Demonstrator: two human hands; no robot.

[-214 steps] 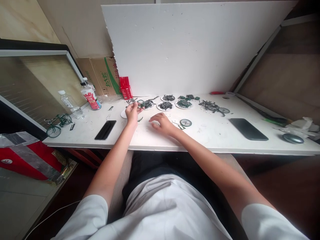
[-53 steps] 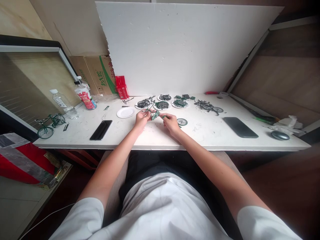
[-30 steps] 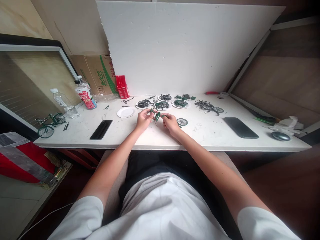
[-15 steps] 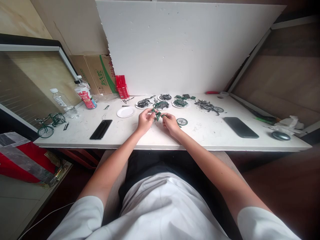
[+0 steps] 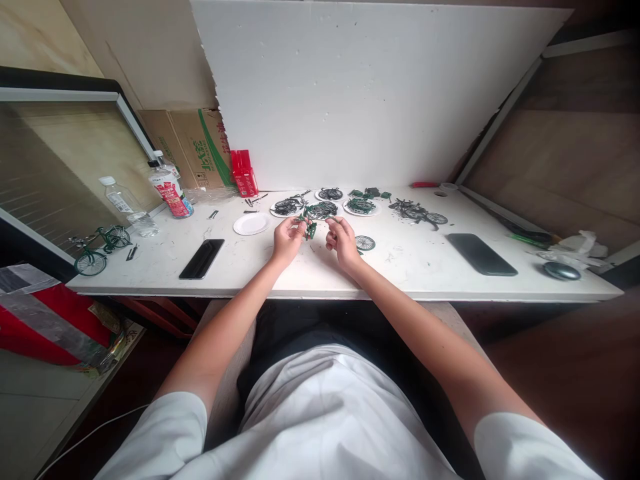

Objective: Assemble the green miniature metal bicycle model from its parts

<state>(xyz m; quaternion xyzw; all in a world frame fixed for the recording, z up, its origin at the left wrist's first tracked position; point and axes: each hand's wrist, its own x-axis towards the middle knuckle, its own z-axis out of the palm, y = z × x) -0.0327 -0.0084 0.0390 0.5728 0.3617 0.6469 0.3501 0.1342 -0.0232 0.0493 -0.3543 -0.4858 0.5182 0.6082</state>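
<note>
My left hand (image 5: pixel 287 241) is closed around a green model bicycle frame (image 5: pixel 311 231), gripping it between thumb and fingers above the table. Just to the right is my right hand (image 5: pixel 343 243), apart from the frame. Its fingers are bent and pinched towards the frame; anything between them is too small to make out. A toy bicycle wheel (image 5: pixel 365 243) lies on the table beside my right hand. Beyond both hands, plates hold dark wheels (image 5: pixel 323 211), black parts (image 5: pixel 287 206) and green parts (image 5: pixel 361 205).
An assembled green model bicycle (image 5: pixel 103 248) stands at the left edge. Bottles (image 5: pixel 171 190), a phone (image 5: pixel 202 259) and a white paper plate (image 5: pixel 251 224) are on the left. To the right lie black bicycle parts (image 5: pixel 417 212), a dark phone-like slab (image 5: pixel 481 254) and a mouse (image 5: pixel 562 271).
My right hand has drawn slightly away from the bicycle frame, and its fingers have lifted. My left hand has shifted a little left with the frame, which is tilted differently.
</note>
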